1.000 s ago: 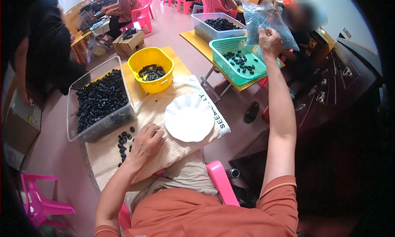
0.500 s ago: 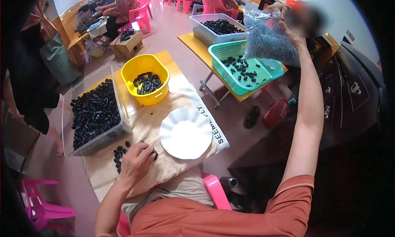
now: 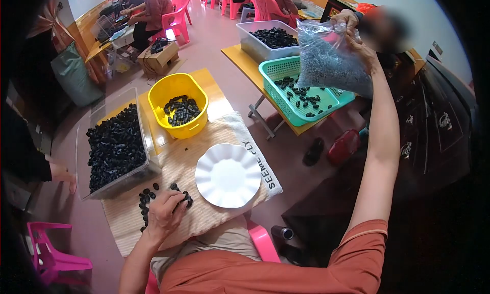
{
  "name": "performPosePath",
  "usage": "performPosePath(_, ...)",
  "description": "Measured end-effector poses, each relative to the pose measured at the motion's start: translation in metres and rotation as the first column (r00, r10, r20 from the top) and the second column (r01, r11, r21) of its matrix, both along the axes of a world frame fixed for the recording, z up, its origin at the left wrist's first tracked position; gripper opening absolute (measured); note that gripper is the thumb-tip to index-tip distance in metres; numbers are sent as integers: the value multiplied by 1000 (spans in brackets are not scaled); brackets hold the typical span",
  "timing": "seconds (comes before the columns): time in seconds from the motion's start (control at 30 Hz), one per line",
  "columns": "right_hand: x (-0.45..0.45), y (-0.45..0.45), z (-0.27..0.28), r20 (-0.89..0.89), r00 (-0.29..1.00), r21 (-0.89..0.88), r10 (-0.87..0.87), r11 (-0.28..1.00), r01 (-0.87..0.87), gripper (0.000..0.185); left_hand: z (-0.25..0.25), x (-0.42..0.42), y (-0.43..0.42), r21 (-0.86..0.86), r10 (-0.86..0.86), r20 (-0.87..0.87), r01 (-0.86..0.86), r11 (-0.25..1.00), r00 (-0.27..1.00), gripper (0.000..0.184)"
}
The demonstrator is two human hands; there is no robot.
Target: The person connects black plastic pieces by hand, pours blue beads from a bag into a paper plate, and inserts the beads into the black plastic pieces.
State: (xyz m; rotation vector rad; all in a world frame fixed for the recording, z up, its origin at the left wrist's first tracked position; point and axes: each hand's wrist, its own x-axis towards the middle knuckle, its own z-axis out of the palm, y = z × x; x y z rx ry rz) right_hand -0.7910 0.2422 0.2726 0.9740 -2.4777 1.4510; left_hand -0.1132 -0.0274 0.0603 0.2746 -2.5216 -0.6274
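Observation:
My left hand (image 3: 166, 211) is low over the beige cloth (image 3: 176, 164), its fingers drawn together at a small group of black oval pieces (image 3: 188, 199); what lies between the fingertips is too small to tell. More black pieces (image 3: 144, 202) lie just left of it. To its right sits a white scalloped plate (image 3: 227, 175). My right hand (image 3: 360, 46) is stretched far out, closed on the top of a clear plastic bag (image 3: 329, 59) full of small grey bits. A co-worker's hand touches the bag's top too. The bag hangs over the green basket (image 3: 291, 105).
A clear bin (image 3: 148, 171) heaped with black pieces and a yellow tub (image 3: 178, 133) stand on my table. Another bin (image 3: 255, 48) is on the yellow side table (image 3: 235, 54). A pink stool (image 3: 58, 253) stands at lower left; people sit farther back.
My right hand has moved up and right to the bag's top. The bag hangs lower over the basket. My left hand has shifted down the cloth, and the person at the left has moved.

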Motion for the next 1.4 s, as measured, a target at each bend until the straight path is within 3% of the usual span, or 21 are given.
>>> performPosePath(0.07, -6, -10, -5, -132, 988, 25, -82, 996, 86, 37, 0, -3, 2, 2, -17, -6, 17, 1000, 1000, 17)
performPosePath(0.1, 2, -16, -10, -143, 986, -86, -89, 993, 77, 34, 1, -4, 4, 1, -24, -10, 24, 1000, 1000, 16)
performPosePath(0.2, 26, -23, -10, -261, 941, -175, -217, 969, 175, 35, 4, -4, 8, 29, -50, -18, 50, 998, 999, 16)
performPosePath(0.3, 52, -24, 0, -209, 948, -238, -240, 953, 189, 41, 8, 1, 10, 25, -37, -24, 37, 999, 999, 16)
performPosePath(0.4, 66, -23, 9, -316, 873, -220, -371, 924, 313, 46, 6, 9, 8, 27, -31, -42, 32, 999, 999, 15)
performPosePath(0.6, 73, -9, 18, -418, 812, -246, -408, 911, 331, 52, 4, 27, 11, 54, -2, -63, 5, 999, 998, 16)
performPosePath(0.9, 105, -1, 42, -401, 806, -331, -435, 889, 315, 58, 7, 48, 8, 58, -2, -152, 11, 998, 988, 14)
performPosePath(1.03, 121, -8, 52, -461, 791, -296, -402, 910, 289, 55, 7, 50, 14, 101, -3, -192, 23, 995, 981, 15)
performPosePath(1.4, 226, -39, 54, -261, 964, -303, -53, 953, -30, 36, 19, 48, 19, 123, -60, -222, 89, 988, 973, 13)
